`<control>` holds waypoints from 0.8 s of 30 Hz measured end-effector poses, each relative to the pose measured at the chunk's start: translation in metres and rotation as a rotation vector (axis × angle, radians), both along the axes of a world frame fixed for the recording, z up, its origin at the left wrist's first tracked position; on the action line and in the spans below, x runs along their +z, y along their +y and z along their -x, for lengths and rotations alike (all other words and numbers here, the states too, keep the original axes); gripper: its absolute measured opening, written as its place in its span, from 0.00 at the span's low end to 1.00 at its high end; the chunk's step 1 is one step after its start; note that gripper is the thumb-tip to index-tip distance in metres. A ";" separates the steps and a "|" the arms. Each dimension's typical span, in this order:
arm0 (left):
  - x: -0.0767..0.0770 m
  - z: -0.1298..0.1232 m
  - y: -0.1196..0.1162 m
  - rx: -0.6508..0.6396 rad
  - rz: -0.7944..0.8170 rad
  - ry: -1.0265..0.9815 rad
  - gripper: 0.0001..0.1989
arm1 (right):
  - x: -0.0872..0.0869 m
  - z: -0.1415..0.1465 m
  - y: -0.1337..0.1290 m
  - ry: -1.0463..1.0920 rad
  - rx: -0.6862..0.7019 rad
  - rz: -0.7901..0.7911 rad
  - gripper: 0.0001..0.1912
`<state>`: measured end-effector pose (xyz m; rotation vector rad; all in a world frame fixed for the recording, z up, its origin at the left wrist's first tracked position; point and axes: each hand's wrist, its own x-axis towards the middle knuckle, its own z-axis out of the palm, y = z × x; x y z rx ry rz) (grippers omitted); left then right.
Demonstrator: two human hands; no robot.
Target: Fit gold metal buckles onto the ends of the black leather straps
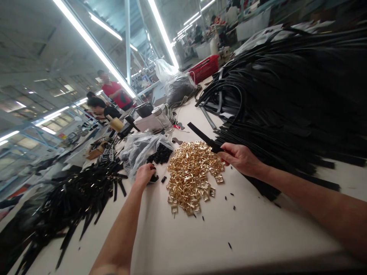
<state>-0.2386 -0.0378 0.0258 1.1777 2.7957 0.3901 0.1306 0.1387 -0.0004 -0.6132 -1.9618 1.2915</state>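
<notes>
My right hand (236,156) is closed around a black belt strap (200,134), whose flat end points up and left over a heap of gold buckles (192,175). To the left of that heap, my left hand (144,175) has its fingers curled down at some small black pieces; what they grip, if anything, is hidden. Just beyond it lies a pile of small black loops (160,154), spilling from a clear plastic bag (139,147). One loose black loop (163,179) rests on the table between my left hand and the buckles.
A large stack of black straps (286,91) covers the table's right side. Buckled straps (74,194) lie heaped at left. A glass jar (163,117), a stuffed plastic bag (179,88) and a red crate (205,68) stand farther back. People (116,93) are in the background.
</notes>
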 end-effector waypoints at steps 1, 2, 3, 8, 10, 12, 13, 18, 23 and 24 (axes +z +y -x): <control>0.000 0.001 0.002 0.009 -0.032 -0.026 0.05 | 0.000 0.000 0.000 0.000 -0.003 -0.002 0.17; 0.001 0.001 0.004 0.018 -0.071 -0.056 0.05 | 0.001 0.000 0.000 -0.001 -0.004 -0.004 0.16; 0.001 -0.001 0.006 0.026 -0.116 -0.093 0.05 | 0.001 0.000 -0.001 -0.002 -0.001 -0.003 0.16; 0.004 -0.046 0.016 -0.006 -0.412 -0.418 0.13 | 0.000 0.002 -0.011 0.016 0.073 0.077 0.15; 0.002 -0.079 0.022 -0.053 -0.529 -0.553 0.18 | 0.000 0.003 -0.017 0.018 0.103 0.103 0.14; 0.000 -0.115 0.028 -0.081 -0.681 -0.766 0.20 | 0.000 0.004 -0.022 0.009 0.121 0.117 0.14; -0.002 -0.133 0.031 -0.079 -0.766 -0.908 0.20 | 0.001 0.004 -0.023 0.000 0.125 0.122 0.13; -0.017 -0.199 0.048 0.082 -1.053 -1.420 0.20 | 0.004 0.004 -0.025 -0.020 0.137 0.137 0.13; -0.026 -0.221 0.058 0.107 -1.079 -1.495 0.19 | 0.005 0.003 -0.025 0.004 0.153 0.138 0.13; -0.026 -0.223 0.058 0.103 -1.077 -1.498 0.19 | 0.005 0.003 -0.025 -0.002 0.149 0.122 0.12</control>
